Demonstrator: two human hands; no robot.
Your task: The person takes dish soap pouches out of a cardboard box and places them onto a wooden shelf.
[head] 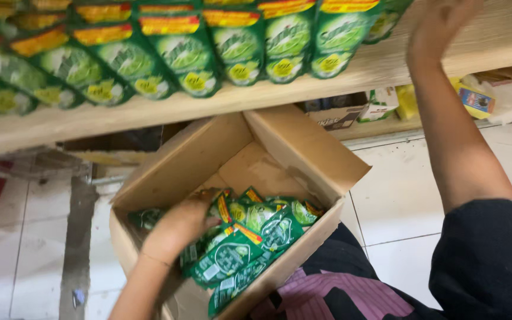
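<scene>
One camera sits on my head, looking steeply down and forward, close over the box [232,178] on my lap, with the shelf [208,106] just ahead and floor [398,195] below.

The cardboard box [303,148] stands open, its flaps folded outward, so the way in from above is free. Green pouches [250,237] crowd its near half; the far half is bare. On the wooden shelf [256,98] a packed row of pouches [185,53] fills the front edge (only the right end stays free).
</scene>
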